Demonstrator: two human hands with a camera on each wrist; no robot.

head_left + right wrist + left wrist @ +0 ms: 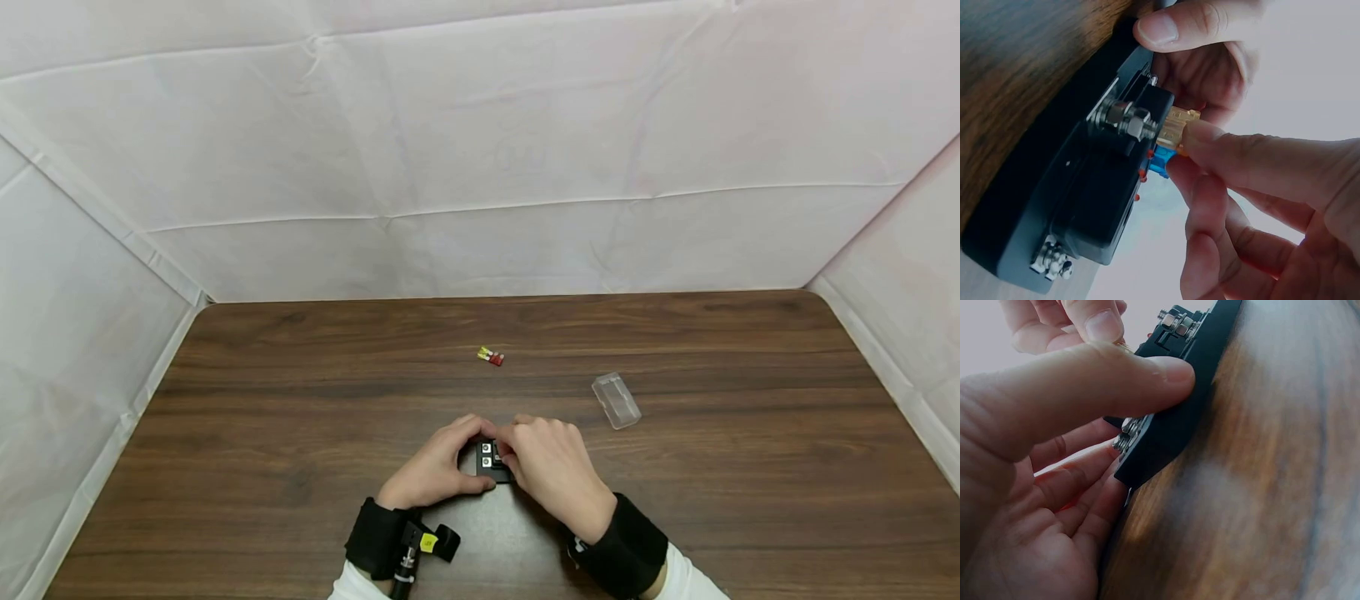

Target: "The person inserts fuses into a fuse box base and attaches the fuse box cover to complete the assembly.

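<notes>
Fingers (1222,150) of the right hand (551,471) pinch an amber fuse (1179,128) that sits in the top of a black fuse block (492,461), with a blue fuse (1161,164) seated just beside it. Around the block's other side curls the left hand (435,471): its thumb (1116,381) presses on the near edge and its other fingers (1079,487) wrap the far side, so it grips the block while the block rests on the tabletop (300,400). Metal nuts and studs (1124,120) stand at the block's corners.

That tabletop is dark brown wood grain with rounded far corners, and the block lies near its front edge, about the middle. Farther back, well apart from the hands, lie two small fuses touching each other, one yellow (484,353) and one red (496,359). A clear plastic cover (616,401) lies to the right of the hands, near but not touching.

White sheeting (480,150), creased in long folds, closes in the tabletop on the back and both sides (no other part of the room shows). Black wrist straps (626,550) circle both wrists over white sleeves; the left one carries a small yellow sticker (428,542), too small to read. No writing shows on the block.
</notes>
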